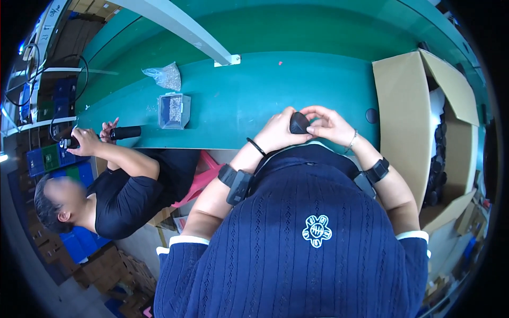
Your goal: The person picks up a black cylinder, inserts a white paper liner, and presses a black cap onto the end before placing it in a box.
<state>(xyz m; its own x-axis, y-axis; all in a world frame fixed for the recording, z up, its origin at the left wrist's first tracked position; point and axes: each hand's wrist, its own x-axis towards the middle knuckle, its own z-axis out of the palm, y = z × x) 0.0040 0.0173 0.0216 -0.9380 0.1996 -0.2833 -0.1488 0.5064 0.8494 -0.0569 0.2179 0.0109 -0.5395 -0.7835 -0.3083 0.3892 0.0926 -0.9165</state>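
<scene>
A black part with a rounded, faceted end sits between my two hands at the near edge of the green bench. My left hand is wrapped round its left side, fingers closed on it. From the right, my right hand pinches the same part, thumb low on it and fingertips along its upper edge. The underside of the part and some fingertips are hidden, so its exact kind does not show.
A grey plastic bin of small pieces and a clear bag stand left on the bench. A large open carton holding black parts is at right. Far left, a co-worker holds a black cylinder. A white post meets the bench.
</scene>
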